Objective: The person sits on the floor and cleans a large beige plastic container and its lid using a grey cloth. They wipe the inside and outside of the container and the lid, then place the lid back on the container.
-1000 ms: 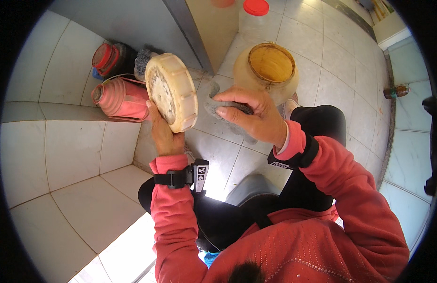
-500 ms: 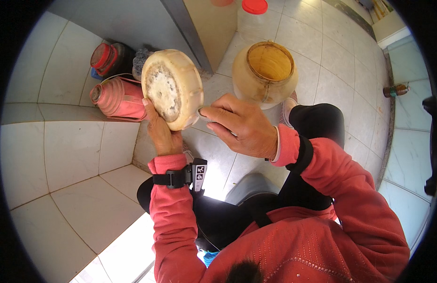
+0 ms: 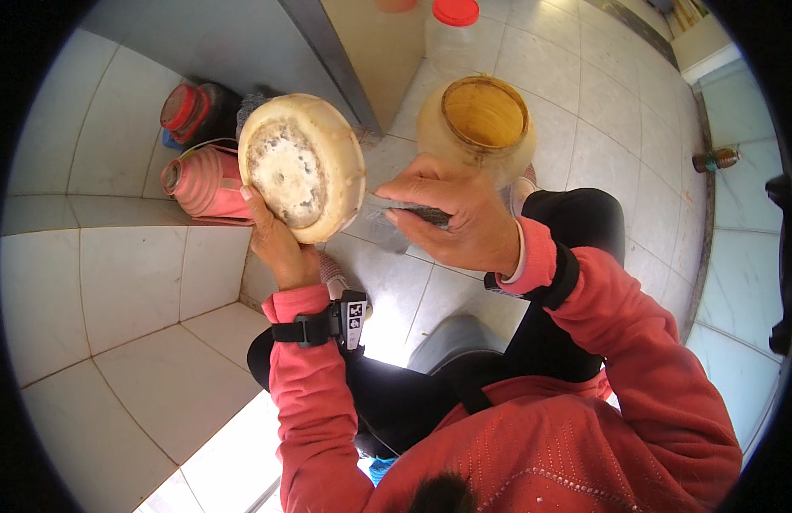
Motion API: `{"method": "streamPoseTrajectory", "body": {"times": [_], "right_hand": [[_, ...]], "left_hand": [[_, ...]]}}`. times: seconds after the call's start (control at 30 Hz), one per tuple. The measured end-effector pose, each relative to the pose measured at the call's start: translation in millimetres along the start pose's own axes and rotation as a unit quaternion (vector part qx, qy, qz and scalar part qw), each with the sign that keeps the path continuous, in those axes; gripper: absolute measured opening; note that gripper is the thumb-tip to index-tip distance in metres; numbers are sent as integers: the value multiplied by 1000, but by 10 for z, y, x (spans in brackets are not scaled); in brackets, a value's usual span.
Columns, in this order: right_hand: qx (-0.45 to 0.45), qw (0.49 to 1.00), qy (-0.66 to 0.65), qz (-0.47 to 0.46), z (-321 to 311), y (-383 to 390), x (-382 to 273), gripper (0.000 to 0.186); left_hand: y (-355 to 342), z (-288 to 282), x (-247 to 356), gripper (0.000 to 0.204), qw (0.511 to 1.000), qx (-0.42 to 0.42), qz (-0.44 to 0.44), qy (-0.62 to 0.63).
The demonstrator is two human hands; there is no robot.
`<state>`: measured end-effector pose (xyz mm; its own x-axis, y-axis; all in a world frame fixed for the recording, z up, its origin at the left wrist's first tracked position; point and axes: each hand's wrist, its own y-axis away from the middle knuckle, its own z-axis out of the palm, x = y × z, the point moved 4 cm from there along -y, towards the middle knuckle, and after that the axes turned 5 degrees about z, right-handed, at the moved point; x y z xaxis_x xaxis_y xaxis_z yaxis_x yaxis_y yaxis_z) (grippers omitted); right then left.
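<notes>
My left hand [image 3: 278, 242] holds up a round cream-coloured lid or bowl [image 3: 302, 164], its grimy inner face turned toward me. My right hand [image 3: 455, 218] is closed on a knife [image 3: 404, 211] whose grey blade points left, its tip just below the round piece's right rim. Right behind my right hand stands a wide-mouthed yellowish jar [image 3: 480, 124] on the floor, its mouth uncovered.
A pink flask [image 3: 203, 184] lies against the tiled wall at left, with a red-capped dark container [image 3: 189, 109] behind it. A red-lidded clear jar [image 3: 454, 26] stands at the top beside a door frame [image 3: 336, 60]. A small bottle [image 3: 714, 159] lies on the tiles at right.
My left hand has turned the round piece so its inner face shows fully. My right hand has drawn away from its rim and come down to the right with the knife.
</notes>
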<state>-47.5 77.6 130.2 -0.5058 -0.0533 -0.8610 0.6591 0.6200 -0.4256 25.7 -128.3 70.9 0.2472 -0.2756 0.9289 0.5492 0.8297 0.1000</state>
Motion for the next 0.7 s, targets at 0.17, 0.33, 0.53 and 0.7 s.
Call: {"method": "streamPoseTrajectory", "body": {"times": [0.17, 0.33, 0.53, 0.7], "right_hand": [[6, 992, 107, -70, 75, 10, -25, 20], [-15, 984, 157, -87, 153, 48, -25, 25], [-39, 999, 26, 21, 117, 20, 71, 12], [-47, 980, -31, 192, 53, 1, 199, 12]], "left_hand": [[39, 17, 9, 55, 998, -25, -50, -27], [39, 68, -17, 57, 1000, -17, -10, 3], [54, 41, -30, 58, 1000, -21, -11, 7], [43, 25, -38, 58, 999, -13, -33, 27]]}}
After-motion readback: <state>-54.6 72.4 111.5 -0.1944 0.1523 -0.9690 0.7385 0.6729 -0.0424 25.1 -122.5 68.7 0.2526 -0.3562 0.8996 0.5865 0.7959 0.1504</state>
